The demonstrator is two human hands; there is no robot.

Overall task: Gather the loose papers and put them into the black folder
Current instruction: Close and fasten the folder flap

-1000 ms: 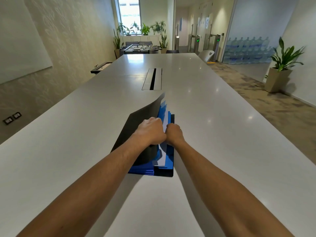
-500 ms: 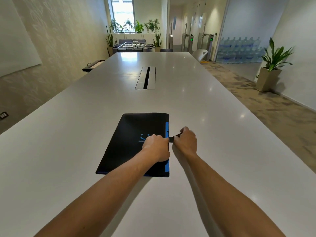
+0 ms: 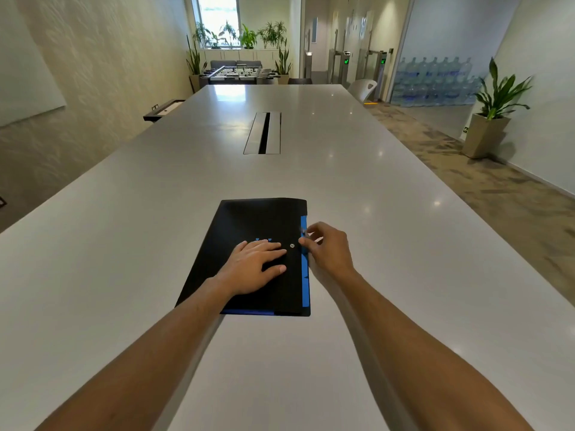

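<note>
The black folder [image 3: 249, 219] lies closed and flat on the white table [image 3: 124, 244], just in front of me. A strip of blue inner pockets shows along its right and near edges. No loose papers are visible outside it. My left hand [image 3: 255, 265] rests flat on the cover, fingers spread, beside a small round snap button [image 3: 292, 245]. My right hand [image 3: 326, 250] is at the folder's right edge, thumb and fingers pinching a small closure tab there.
A metal cable hatch [image 3: 263, 132] is set into the table farther ahead. A potted plant [image 3: 491, 119] stands on the floor at right. Stacked water bottles, a white chair and a foosball table are in the far room.
The folder's cover came down from half-raised to flat. My left hand went from a fist on the cover to a flat palm. My right hand kept hold of the tab at the right edge.
</note>
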